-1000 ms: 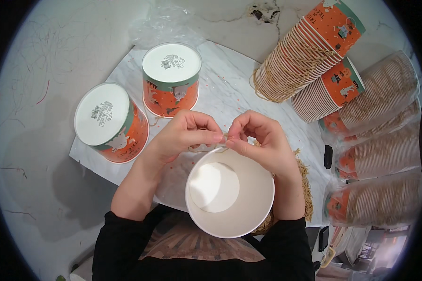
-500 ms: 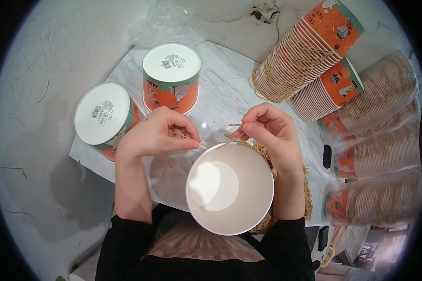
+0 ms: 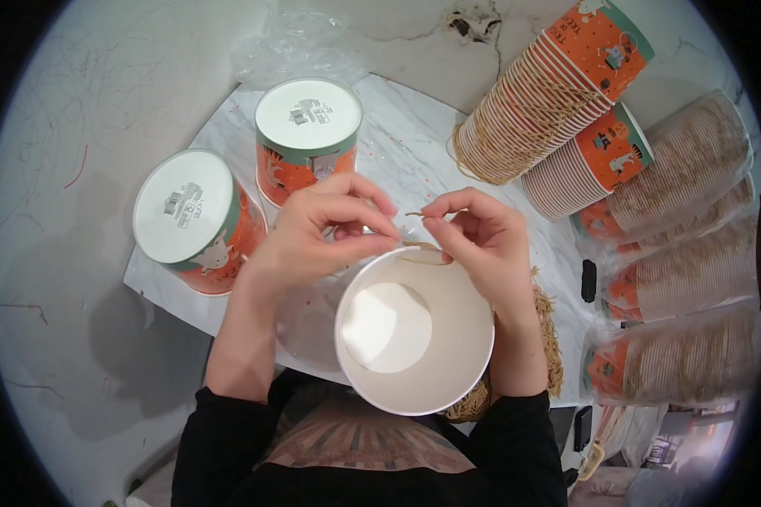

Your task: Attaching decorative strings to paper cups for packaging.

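An open paper bucket (image 3: 465, 338), white inside, stands mouth up in front of my body. At its far rim, my right hand (image 3: 482, 241) pinches the end of a thin tan cord (image 3: 416, 214). My left hand (image 3: 334, 228) is closed, thumb and forefinger together at the same rim beside a bit of cord; its other fingers are partly hidden. A heap of tan cords (image 3: 546, 338) lies beside the bucket, under my right forearm. Two upside-down orange and green buckets, one near (image 3: 186, 211) and one farther (image 3: 309, 118), stand to the left.
At the far right lean nested bucket stacks, one with cords draped over it (image 3: 528, 106) and a shorter one (image 3: 571, 177). Several plastic-wrapped stacks (image 3: 681, 355) line the right side. Crumpled clear plastic (image 3: 292, 46) lies beyond the marble-patterned table (image 3: 406, 118).
My left hand has moved right, up to the bucket's far rim and close to my right hand. My right hand has shifted slightly left, still pinching the cord.
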`<action>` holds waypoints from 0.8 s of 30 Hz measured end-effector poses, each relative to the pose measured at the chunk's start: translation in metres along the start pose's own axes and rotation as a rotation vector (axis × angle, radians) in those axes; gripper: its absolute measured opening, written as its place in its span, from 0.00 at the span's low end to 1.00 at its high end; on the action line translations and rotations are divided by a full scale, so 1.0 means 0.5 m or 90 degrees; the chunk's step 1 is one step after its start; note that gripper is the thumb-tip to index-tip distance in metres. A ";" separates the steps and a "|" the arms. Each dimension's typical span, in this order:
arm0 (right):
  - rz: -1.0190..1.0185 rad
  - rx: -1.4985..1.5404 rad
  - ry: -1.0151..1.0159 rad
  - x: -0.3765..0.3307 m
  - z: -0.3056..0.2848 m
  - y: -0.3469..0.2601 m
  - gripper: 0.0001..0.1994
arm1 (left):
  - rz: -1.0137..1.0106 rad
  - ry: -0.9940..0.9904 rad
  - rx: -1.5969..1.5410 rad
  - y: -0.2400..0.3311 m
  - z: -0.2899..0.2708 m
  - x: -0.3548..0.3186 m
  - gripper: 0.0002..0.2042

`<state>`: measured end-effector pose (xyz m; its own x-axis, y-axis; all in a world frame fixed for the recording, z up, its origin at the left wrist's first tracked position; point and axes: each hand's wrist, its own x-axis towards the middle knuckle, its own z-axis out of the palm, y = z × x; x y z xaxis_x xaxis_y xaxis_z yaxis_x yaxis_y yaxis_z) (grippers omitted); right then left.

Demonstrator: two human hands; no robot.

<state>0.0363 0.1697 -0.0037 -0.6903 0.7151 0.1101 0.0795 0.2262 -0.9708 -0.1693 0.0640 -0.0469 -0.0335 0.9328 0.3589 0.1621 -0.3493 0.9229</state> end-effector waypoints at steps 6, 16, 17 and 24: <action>-0.073 -0.121 -0.052 0.000 0.005 -0.001 0.05 | 0.013 0.076 -0.082 -0.008 0.038 0.006 0.08; -0.242 -0.218 -0.117 -0.002 0.006 -0.010 0.06 | -0.172 0.050 -0.277 -0.003 0.028 0.004 0.10; -0.243 -0.218 -0.117 -0.003 0.007 -0.012 0.06 | -0.173 0.041 -0.292 -0.002 0.024 0.004 0.11; -0.331 -0.283 -0.120 -0.022 0.016 -0.038 0.08 | -0.159 -0.059 -0.245 -0.002 0.018 -0.003 0.10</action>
<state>0.0366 0.1521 0.0118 -0.8279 0.3242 0.4577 -0.0350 0.7846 -0.6190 -0.1604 0.0636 -0.0495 0.0663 0.9903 0.1219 -0.2185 -0.1048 0.9702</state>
